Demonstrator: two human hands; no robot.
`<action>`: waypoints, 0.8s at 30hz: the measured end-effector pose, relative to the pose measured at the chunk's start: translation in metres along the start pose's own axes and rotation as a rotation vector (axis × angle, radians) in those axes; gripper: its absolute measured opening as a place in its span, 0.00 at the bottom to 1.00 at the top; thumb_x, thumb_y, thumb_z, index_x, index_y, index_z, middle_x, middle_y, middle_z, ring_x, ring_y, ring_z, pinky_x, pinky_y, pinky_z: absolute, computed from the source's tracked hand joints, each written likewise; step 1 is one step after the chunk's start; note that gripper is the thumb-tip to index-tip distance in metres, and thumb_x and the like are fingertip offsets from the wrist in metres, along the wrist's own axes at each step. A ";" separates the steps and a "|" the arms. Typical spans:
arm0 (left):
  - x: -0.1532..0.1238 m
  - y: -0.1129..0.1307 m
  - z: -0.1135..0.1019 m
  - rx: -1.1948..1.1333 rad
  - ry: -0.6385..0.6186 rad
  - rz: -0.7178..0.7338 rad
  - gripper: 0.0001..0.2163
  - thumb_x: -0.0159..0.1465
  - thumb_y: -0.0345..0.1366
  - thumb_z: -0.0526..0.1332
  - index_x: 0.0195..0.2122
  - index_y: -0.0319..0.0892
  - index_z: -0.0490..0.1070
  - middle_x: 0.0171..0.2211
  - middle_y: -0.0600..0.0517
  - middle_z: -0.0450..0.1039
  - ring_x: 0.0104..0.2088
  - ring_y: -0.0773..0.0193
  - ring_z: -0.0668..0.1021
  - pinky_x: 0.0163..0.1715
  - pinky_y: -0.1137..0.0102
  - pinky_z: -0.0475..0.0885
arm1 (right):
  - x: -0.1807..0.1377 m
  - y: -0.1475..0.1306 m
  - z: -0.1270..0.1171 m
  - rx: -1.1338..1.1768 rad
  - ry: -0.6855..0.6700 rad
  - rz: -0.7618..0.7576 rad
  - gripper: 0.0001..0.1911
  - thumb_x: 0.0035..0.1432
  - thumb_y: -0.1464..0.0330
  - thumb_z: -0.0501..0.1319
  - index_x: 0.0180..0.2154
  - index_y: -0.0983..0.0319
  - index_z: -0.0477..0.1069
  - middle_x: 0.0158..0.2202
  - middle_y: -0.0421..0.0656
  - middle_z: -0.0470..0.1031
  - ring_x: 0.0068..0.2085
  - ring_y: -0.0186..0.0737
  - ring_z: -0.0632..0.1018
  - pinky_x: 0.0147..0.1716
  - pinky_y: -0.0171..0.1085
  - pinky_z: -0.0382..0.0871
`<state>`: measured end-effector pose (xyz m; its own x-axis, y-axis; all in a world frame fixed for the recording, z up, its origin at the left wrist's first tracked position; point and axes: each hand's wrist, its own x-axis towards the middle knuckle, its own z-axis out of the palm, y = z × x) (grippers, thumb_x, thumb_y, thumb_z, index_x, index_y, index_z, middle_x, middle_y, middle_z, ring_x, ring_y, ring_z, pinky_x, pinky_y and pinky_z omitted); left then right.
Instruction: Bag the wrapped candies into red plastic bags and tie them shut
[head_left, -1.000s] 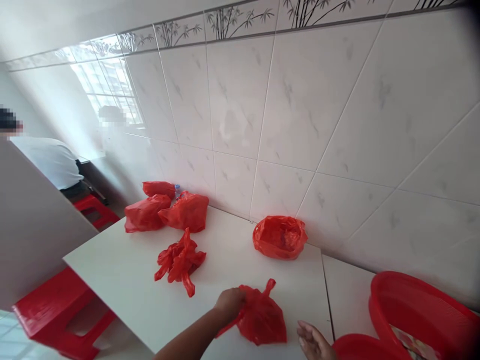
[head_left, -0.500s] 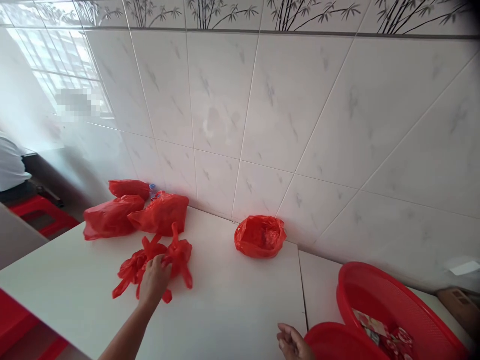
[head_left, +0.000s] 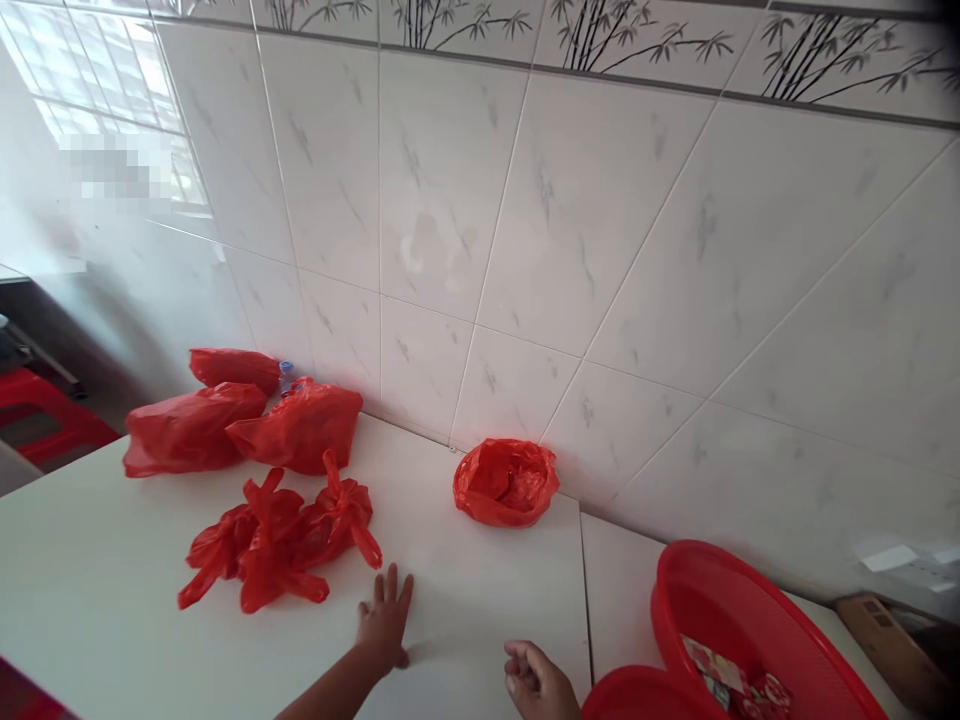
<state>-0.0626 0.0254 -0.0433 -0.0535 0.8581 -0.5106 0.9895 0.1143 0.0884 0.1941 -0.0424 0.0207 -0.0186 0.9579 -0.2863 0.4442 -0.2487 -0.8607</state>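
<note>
My left hand (head_left: 384,622) is empty and open, fingers spread, over the white table (head_left: 457,610). Just left of it lies a cluster of knotted red plastic bags (head_left: 281,550), their tied handles sticking out; hand and bags are apart. My right hand (head_left: 541,682) is at the lower edge, loosely curled with a gap between the fingers and nothing visible in it. Close to its right is the rim of a red basin (head_left: 637,690). Against the wall sits a red plastic bag (head_left: 506,485) with its mouth open and crumpled plastic inside.
Fuller red bags (head_left: 300,430) stand at the back left beside a bottle with a blue cap (head_left: 286,375). A large red basket (head_left: 780,600) at right holds small packets (head_left: 712,665). Behind it is a cardboard box (head_left: 892,640). A red stool (head_left: 60,415) stands far left.
My left hand has let go of the knotted bags and moved right, fingers spreading over the table. My right hand stays low near the basin. The view has shifted slightly.
</note>
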 end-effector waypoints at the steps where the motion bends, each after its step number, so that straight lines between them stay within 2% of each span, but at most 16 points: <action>1: 0.002 0.003 0.004 0.029 -0.006 -0.008 0.56 0.39 0.30 0.73 0.69 0.43 0.45 0.70 0.35 0.31 0.68 0.36 0.44 0.59 0.44 0.56 | 0.005 -0.006 -0.002 -0.016 -0.006 -0.019 0.21 0.47 0.55 0.61 0.42 0.59 0.76 0.37 0.46 0.80 0.38 0.44 0.80 0.42 0.38 0.73; 4: 0.009 0.007 0.011 0.038 0.005 0.007 0.59 0.37 0.37 0.75 0.69 0.42 0.45 0.69 0.31 0.29 0.67 0.33 0.43 0.56 0.41 0.59 | 0.030 -0.029 -0.014 -0.074 0.019 -0.096 0.20 0.50 0.61 0.59 0.45 0.60 0.74 0.47 0.48 0.77 0.45 0.44 0.78 0.44 0.37 0.73; 6: 0.012 0.009 0.013 0.055 0.003 -0.012 0.60 0.36 0.39 0.76 0.69 0.42 0.44 0.69 0.31 0.29 0.67 0.32 0.43 0.52 0.42 0.63 | 0.056 -0.049 -0.024 -0.137 0.071 -0.161 0.20 0.53 0.63 0.57 0.47 0.60 0.73 0.51 0.48 0.74 0.51 0.44 0.76 0.47 0.37 0.71; 9: 0.015 0.011 0.015 0.111 -0.003 -0.047 0.61 0.35 0.38 0.76 0.69 0.43 0.44 0.69 0.31 0.30 0.67 0.33 0.45 0.49 0.45 0.68 | 0.106 -0.079 -0.038 -0.321 0.158 -0.225 0.22 0.56 0.65 0.54 0.52 0.63 0.70 0.54 0.50 0.72 0.55 0.44 0.74 0.53 0.38 0.68; 13: 0.018 0.013 0.019 0.132 -0.010 -0.059 0.63 0.32 0.43 0.77 0.69 0.44 0.43 0.69 0.31 0.30 0.67 0.34 0.45 0.50 0.43 0.66 | 0.174 -0.102 -0.050 -0.486 0.248 -0.224 0.26 0.56 0.71 0.54 0.57 0.68 0.65 0.61 0.54 0.65 0.62 0.47 0.66 0.60 0.42 0.60; 18: 0.024 0.014 0.027 0.082 -0.020 -0.070 0.65 0.29 0.47 0.77 0.68 0.45 0.44 0.69 0.32 0.30 0.67 0.29 0.42 0.50 0.36 0.63 | 0.228 -0.096 -0.049 -0.606 0.282 -0.158 0.36 0.47 0.78 0.58 0.60 0.68 0.61 0.66 0.56 0.56 0.67 0.50 0.58 0.63 0.42 0.54; 22: 0.027 0.015 0.030 0.085 -0.014 -0.075 0.64 0.30 0.43 0.77 0.68 0.45 0.46 0.69 0.31 0.31 0.66 0.29 0.43 0.49 0.35 0.62 | 0.244 -0.077 -0.042 -0.680 0.324 -0.073 0.45 0.37 0.79 0.64 0.61 0.68 0.60 0.66 0.62 0.55 0.67 0.63 0.55 0.62 0.54 0.50; 24: 0.026 0.015 0.030 0.094 -0.015 -0.075 0.62 0.31 0.39 0.77 0.68 0.44 0.46 0.69 0.31 0.31 0.66 0.29 0.42 0.49 0.36 0.63 | 0.245 -0.067 -0.042 -0.687 0.336 -0.057 0.47 0.34 0.78 0.65 0.61 0.66 0.60 0.65 0.63 0.56 0.65 0.67 0.57 0.60 0.58 0.52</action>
<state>-0.0454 0.0349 -0.0807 -0.1270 0.8410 -0.5259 0.9910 0.1300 -0.0314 0.1969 0.2151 0.0258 0.1668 0.9859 -0.0112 0.9096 -0.1583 -0.3842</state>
